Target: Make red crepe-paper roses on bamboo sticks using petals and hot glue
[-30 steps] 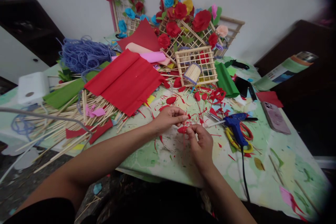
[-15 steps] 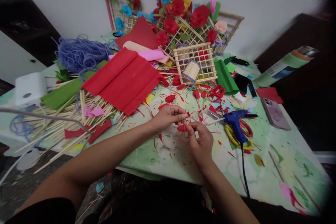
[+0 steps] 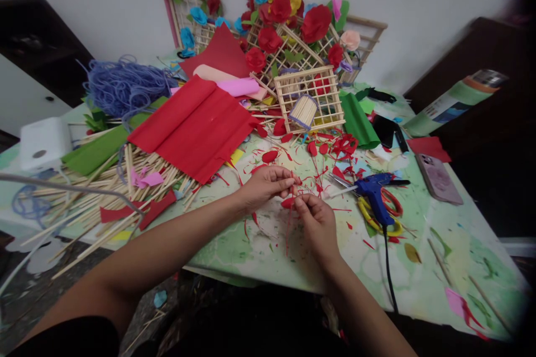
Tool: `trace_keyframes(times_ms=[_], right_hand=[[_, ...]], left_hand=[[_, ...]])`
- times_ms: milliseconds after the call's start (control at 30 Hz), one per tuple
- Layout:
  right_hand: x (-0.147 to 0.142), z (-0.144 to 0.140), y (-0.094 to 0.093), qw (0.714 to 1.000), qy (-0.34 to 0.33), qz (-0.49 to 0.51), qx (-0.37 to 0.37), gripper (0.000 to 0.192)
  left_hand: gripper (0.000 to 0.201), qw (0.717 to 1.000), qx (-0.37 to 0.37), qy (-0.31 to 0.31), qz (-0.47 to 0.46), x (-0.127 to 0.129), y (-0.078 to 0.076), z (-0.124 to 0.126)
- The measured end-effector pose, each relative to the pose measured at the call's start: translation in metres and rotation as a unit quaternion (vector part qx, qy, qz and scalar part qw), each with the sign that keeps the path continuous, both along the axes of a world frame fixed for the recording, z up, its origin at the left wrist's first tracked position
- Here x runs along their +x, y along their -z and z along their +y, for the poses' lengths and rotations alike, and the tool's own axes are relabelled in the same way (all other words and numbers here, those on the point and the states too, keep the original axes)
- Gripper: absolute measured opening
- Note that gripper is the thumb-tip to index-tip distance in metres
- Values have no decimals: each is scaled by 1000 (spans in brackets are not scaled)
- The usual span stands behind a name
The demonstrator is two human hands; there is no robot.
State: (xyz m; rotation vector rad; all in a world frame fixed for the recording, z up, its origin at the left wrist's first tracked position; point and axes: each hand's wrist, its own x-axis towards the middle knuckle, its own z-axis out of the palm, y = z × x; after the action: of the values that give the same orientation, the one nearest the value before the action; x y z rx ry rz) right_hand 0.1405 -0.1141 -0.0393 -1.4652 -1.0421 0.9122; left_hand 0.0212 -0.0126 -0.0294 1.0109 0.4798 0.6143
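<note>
Above the front middle of the table, my left hand (image 3: 268, 185) is closed in a pinch on a thin red paper strip, much of it hidden by the fingers. Close beside it, my right hand (image 3: 319, 226) pinches with thumb and forefinger at the end of a red paper petal (image 3: 287, 202). A narrow red strand (image 3: 288, 234) hangs below the petal. Cut red petals (image 3: 270, 157) and scraps lie just beyond my hands. To the right of them rests a blue glue gun (image 3: 377, 195) with its nozzle pointing toward my right hand.
Yellow-handled scissors (image 3: 367, 217) lie beneath the glue gun. Red crepe paper (image 3: 192, 128) covers thin sticks (image 3: 100, 201) on the left, near blue cord (image 3: 125, 86). Stick lattices (image 3: 310, 99) with paper flowers stand behind. A phone (image 3: 439, 178) and a bottle (image 3: 456, 103) are at right.
The view has shifted slightly left. My hands stay close together with small finger movements, and the red strand below the petal hangs a little further left.
</note>
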Motion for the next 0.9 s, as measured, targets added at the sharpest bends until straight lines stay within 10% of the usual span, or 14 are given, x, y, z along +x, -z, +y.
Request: trace_keyframes(times_ms=[900], right_hand=[[-3,-2,0,989,-18,147,-4,16]], left_hand=[[23,997,-56,40,-27,1,2,-3]])
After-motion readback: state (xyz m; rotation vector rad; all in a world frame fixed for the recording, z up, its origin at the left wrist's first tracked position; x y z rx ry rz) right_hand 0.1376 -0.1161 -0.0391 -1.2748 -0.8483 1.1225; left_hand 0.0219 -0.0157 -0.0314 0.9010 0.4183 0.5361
